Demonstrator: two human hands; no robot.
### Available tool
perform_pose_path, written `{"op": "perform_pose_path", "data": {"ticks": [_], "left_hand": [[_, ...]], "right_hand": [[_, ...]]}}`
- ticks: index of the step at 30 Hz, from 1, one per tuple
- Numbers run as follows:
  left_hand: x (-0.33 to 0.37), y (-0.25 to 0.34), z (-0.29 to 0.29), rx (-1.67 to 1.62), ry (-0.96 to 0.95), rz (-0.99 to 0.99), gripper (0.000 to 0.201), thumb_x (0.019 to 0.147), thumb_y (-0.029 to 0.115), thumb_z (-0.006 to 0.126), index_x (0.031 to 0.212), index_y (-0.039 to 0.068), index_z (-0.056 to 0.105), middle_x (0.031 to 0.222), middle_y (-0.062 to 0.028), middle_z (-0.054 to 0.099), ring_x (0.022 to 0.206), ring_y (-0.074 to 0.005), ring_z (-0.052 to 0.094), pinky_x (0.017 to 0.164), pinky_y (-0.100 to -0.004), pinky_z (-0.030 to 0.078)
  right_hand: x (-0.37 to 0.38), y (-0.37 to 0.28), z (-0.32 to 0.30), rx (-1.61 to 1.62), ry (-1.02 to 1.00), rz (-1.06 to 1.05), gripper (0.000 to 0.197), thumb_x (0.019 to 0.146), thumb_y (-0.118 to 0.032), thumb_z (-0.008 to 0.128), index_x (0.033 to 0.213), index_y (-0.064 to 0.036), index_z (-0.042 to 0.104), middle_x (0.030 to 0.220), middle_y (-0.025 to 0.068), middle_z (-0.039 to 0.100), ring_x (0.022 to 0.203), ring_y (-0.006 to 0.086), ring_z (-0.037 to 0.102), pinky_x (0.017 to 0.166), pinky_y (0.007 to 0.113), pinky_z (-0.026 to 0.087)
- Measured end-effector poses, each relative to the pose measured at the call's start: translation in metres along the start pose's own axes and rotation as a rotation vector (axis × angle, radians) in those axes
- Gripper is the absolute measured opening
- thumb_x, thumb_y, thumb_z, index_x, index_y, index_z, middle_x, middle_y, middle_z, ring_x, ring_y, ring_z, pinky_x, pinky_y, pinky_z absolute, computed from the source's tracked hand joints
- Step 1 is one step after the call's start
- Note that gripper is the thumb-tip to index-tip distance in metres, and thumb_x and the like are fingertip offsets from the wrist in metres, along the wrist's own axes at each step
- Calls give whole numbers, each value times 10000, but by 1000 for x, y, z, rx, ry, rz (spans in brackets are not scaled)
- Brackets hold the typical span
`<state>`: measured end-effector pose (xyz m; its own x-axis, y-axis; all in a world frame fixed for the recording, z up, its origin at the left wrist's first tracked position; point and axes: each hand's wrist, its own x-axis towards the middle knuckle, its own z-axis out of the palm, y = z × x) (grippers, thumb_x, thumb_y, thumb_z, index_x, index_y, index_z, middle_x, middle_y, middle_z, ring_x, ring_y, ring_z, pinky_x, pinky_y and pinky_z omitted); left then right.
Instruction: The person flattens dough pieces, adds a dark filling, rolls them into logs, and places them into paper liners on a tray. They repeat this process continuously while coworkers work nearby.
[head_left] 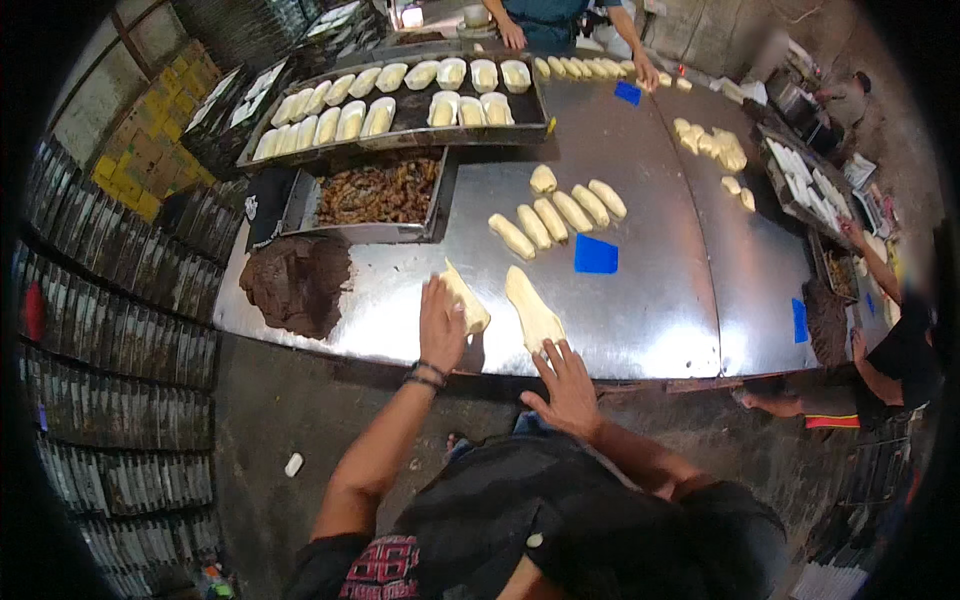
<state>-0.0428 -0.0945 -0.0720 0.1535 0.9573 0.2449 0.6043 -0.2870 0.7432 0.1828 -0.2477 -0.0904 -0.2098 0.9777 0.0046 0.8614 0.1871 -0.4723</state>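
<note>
My left hand [441, 322] lies over a rolled piece of pale dough [468, 303] near the table's front edge, its fingers stretched out. Just to the right, a long flattened strip of dough [533, 308] points away from me. My right hand [566, 385] rests its spread fingertips on that strip's near end. Farther off lies a row of dough rolls [553, 220], with a small dough lump [542, 179] behind it. A blue scraper [596, 254] sits flat beside the row. To the left is a mound of dark brown paste [296, 285].
A metal pan of brown chunky filling [376, 192] stands at the left. Behind it, a large tray [400, 146] holds dough pieces in white papers. Across the steel table [640, 330] a co-worker's hand [646, 72] is near more rolls; another person [900, 340] works at the right. Stacked trays [120, 300] line the left.
</note>
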Motion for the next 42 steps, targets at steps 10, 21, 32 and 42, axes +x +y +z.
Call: {"op": "perform_pose_path", "data": {"ticks": [10, 21, 32, 42], "left_hand": [[13, -2, 13, 567, -357, 132, 795, 942, 518, 438, 1523, 19, 227, 1608, -181, 151, 1494, -368, 85, 1198, -528, 91], [7, -16, 7, 403, -412, 18, 655, 925, 536, 461, 1376, 61, 473, 1399, -215, 484, 1352, -360, 395, 1139, -518, 257], [3, -31, 13, 233, -372, 68, 741, 944, 592, 361, 1433, 35, 385, 1519, -195, 335, 1443, -360, 221, 1184, -530, 94], [-15, -29, -10, 277, -588, 408, 723, 911, 469, 513, 1459, 24, 354, 1573, -147, 268, 1479, -300, 188, 1178, -519, 174]], "right_hand": [[90, 8, -123, 152, -582, -77, 393, 885, -339, 618, 1166, -69, 673, 1083, 186, 683, 973, 352, 655, 864, 428, 512], [284, -93, -22, 303, -91, -787, 298, 862, -188, 623, 1097, -11, 675, 1085, 184, 681, 1039, 349, 645, 917, 393, 514], [374, -192, 96, -120, 97, -1117, 248, 814, -57, 615, 1042, 33, 650, 1149, 196, 645, 1068, 308, 628, 911, 371, 526], [391, -182, 24, -356, -394, -778, 160, 762, -176, 602, 798, -81, 726, 781, 140, 697, 759, 320, 671, 709, 433, 534]]}}
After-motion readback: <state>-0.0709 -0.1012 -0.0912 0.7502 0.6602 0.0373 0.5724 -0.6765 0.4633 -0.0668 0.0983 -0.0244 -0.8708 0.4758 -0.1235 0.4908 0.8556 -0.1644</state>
